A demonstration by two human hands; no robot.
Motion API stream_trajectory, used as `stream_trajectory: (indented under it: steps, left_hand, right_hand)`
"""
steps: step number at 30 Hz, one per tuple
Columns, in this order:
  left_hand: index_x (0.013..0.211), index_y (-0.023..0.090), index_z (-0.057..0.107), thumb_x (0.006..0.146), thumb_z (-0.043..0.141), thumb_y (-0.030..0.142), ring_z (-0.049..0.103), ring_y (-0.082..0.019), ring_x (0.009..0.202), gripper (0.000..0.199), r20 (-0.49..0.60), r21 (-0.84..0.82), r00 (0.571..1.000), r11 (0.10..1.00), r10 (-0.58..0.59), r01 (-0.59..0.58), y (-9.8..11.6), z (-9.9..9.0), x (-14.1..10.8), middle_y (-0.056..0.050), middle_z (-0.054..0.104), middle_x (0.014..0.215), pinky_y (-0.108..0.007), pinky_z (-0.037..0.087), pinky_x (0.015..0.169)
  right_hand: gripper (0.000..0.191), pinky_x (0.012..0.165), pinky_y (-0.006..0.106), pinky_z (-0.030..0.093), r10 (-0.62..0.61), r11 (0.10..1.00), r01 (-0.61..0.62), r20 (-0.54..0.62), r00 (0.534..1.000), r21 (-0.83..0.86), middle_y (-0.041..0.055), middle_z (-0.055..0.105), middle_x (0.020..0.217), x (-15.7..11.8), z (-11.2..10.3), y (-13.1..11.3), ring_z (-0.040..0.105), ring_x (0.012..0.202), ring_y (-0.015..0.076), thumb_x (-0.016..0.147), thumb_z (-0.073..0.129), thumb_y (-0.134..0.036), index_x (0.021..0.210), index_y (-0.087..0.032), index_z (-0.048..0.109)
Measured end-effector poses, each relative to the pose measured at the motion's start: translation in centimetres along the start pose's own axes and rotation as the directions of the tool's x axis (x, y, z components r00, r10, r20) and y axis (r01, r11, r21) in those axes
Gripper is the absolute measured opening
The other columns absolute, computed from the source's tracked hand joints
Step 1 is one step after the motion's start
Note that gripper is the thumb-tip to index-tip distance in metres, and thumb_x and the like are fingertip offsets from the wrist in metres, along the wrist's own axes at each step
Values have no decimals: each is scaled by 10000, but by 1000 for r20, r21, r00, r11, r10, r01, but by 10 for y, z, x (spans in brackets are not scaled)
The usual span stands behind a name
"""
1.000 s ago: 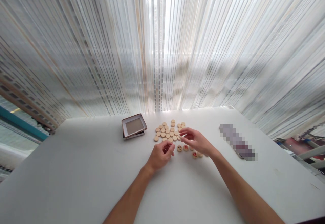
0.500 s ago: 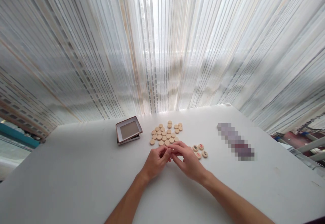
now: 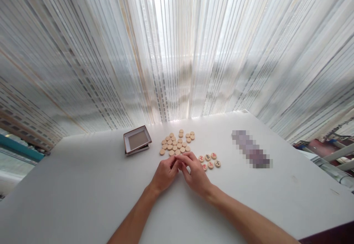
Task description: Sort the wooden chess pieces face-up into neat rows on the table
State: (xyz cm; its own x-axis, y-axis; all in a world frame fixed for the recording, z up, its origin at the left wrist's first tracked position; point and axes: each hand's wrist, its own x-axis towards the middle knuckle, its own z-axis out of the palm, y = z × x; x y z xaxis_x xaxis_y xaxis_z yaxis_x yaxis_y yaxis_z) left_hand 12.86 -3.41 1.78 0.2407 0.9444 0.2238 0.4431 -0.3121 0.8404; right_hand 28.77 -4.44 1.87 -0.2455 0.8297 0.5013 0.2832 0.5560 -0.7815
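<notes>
My left hand [image 3: 165, 172] and my right hand [image 3: 195, 173] meet fingertip to fingertip just above the white table. Both have their fingers pinched together; anything between them is hidden. Right beyond the fingers lies a loose cluster of round wooden Chinese chess pieces [image 3: 174, 148], showing plain, unmarked tops. To the right of my right hand several Chinese chess pieces [image 3: 210, 165] lie with marked faces up in two short rows, some characters red and some black. The right hand partly covers the nearest of these, a red-marked one [image 3: 204, 167].
A shallow open box [image 3: 126, 143] rests tilted on another box part [image 3: 137, 151] at the back left. On the right a blurred-out item [image 3: 250, 148] lies on the white table [image 3: 83, 185]. A striped sheer curtain [image 3: 177, 70] hangs along the far edge.
The view has shifted slightly, so everything sits a little further left. My joined hands have drawn slightly left from the face-up pieces, uncovering more of them. Both hands stay pinched together.
</notes>
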Motion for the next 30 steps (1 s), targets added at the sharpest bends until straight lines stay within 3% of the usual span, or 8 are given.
stream_trajectory:
  steps: [6, 12, 23, 30]
  left_hand:
    - [971, 160, 679, 974, 458, 438, 614, -159, 618, 355, 35, -79, 999, 997, -22, 24, 9, -6, 1, -36, 683, 743, -241, 466, 597]
    - [973, 147, 668, 972, 459, 455, 558, -147, 617, 373, 179, -137, 981, 986, -67, 93, 12, -23, -17, -23, 631, 710, -235, 439, 584]
    - [1165, 186, 483, 1002, 422, 406, 513, -136, 637, 280, 193, -207, 977, 970, -87, 127, 8, -23, -34, 25, 574, 703, -225, 397, 604]
    - [972, 186, 512, 981, 490, 392, 617, -154, 709, 208, 186, -254, 978, 956, -98, 144, 12, -19, -36, -28, 684, 799, -235, 450, 649]
  right_hand:
    - [334, 801, 340, 554, 46, 997, -45, -21, 999, 55, 66, 589, 1059, 3, 2, -6, 612, 899, 184, 936, 482, -90, 1178, -266, 631]
    - [290, 720, 291, 564, 106, 982, -113, 53, 993, 152, 44, 557, 1034, -7, 11, -14, 620, 760, 125, 938, 497, -124, 1154, -258, 637]
    - [244, 741, 289, 570, 132, 961, -158, 123, 984, 227, 37, 484, 1075, -14, 14, -9, 618, 717, 94, 879, 600, -150, 1100, -248, 632]
    - [235, 711, 269, 531, 143, 969, -175, 184, 972, 173, 10, 613, 936, -17, 9, -9, 621, 742, 128, 851, 616, -117, 1046, -247, 635]
